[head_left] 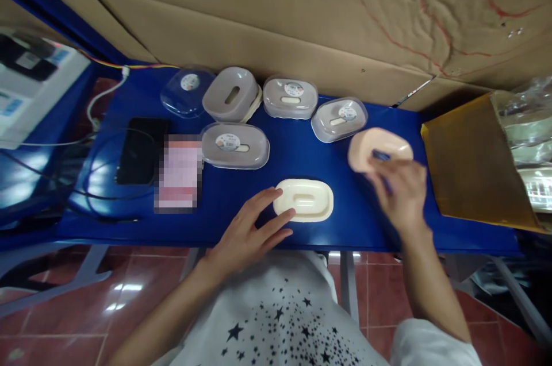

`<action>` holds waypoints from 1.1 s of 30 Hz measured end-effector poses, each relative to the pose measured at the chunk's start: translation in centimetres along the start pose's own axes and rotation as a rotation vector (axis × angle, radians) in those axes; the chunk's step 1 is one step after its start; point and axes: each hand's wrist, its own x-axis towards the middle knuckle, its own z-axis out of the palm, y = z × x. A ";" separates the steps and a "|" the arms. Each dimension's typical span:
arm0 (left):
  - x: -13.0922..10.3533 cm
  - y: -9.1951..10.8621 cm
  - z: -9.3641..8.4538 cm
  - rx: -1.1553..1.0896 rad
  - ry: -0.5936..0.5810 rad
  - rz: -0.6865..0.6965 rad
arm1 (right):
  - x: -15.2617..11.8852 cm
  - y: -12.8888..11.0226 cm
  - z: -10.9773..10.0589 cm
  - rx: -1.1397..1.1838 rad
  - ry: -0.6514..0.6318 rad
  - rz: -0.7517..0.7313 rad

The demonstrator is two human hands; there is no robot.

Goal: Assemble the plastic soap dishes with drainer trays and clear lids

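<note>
So the left hand [250, 234] has its fingers spread apart, the tips of a couple of them over the left end of the cream tray [314, 196]. Can't tell how firmly they're touching it, but it's not gripping the thing. The tray sits flat on the blue tabletop [334, 168], near the front edge, pretty much in front of the person's star-print top [276, 320].

The right hand [401, 185] is clamped on the near side of the peach cover [373, 139], thumb and fingers just by the dark slot. That cover is well apart from the tray, off to its right and further back; can't really tell if it's fully off the surface.

Behind all that there are three grey boxes with round labels [291, 99], plus an unlabelled grey cover [230, 96] beside a clear lid [183, 93]. Dark phone [140, 153] over on the left, open carton [470, 162] on the right.
</note>
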 end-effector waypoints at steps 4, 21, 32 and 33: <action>0.5 -0.6 -0.3 -0.047 -0.018 0.061 | -3.0 -8.8 0.6 0.220 -0.157 -0.236; 1.6 -2.5 -1.2 -0.044 -0.167 0.205 | -5.0 -9.0 2.1 0.244 -0.215 -0.380; 1.6 -2.4 -1.2 0.078 -0.198 0.335 | -6.2 -9.7 3.1 0.129 -0.049 -0.418; 1.6 -2.3 -1.1 0.106 -0.205 0.340 | -6.3 -9.9 3.3 0.122 -0.036 -0.409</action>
